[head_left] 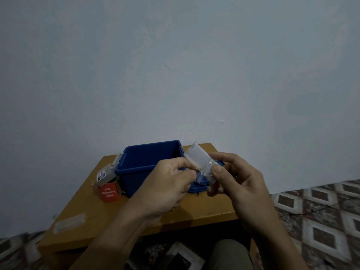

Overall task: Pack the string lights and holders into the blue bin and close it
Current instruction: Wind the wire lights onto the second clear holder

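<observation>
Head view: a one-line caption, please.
Left hand and right hand hold a clear packet by the open blue bin, red lights box at its left.

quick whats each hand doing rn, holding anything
Left hand: pinches the near end of the clear plastic packet.
Right hand: grips the same packet between thumb and fingers.

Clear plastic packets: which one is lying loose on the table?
The packet near the table's front-left corner, with nothing touching it. The other packet is held up by the left hand and right hand, beside the blue bin.
</observation>
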A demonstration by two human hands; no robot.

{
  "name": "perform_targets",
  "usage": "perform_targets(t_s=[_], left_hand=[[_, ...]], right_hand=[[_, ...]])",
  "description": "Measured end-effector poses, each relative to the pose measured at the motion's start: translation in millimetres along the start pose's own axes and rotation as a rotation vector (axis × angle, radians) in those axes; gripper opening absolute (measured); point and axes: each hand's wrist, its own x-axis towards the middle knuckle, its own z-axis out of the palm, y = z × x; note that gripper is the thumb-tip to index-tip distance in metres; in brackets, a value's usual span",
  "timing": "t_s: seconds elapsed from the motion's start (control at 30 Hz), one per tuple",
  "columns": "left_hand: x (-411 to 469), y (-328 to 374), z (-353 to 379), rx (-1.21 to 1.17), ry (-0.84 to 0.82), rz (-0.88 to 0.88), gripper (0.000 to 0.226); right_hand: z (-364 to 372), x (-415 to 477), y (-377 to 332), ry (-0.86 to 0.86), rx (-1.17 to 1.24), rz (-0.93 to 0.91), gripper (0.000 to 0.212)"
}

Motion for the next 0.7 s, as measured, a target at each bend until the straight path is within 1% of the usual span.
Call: perform_targets(t_s=[0.13,0.27,0.43,0.5,0.6,0.63,0.7], left_hand=[[0.7,-1.3,0.5,-0.012,0.003,0.012,0.02],[0.7,-3.8,-0.5,-0.02,-0.047,0.01,0.018],[3.3,-12.8,-5.6,-0.001,-0.064,-0.043,0.028],[5.3,-15.8,-9.8,0.056,-0.063,-0.069,0.027],[9.4,-19.1,-16.8,0.216,-0.068,-0.096,0.027],[10.6,-19.7,-19.1,0.236,-0.067,-0.11,0.027],[12.7,-19.2,-23.3,0.2,-0.072,-0.146,0.025]], right_hand=[[3.0,0.8,1.0,0.058,-0.015,-0.007,0.02],[1.5,1.3,1.4,0.1,0.029,0.033,0.018],[0.6,1.9,0.5,0.103,0.065,0.049,0.018],[0.1,2.0,0.7,0.102,0.078,0.054,0.02],[-1.4,2.3,0.2,0.099,0.149,0.067,0.024],[-2.3,2.3,-0.3,0.092,0.171,0.07,0.026],[-4.4,2.6,-1.8,0.051,0.222,0.085,0.03]])
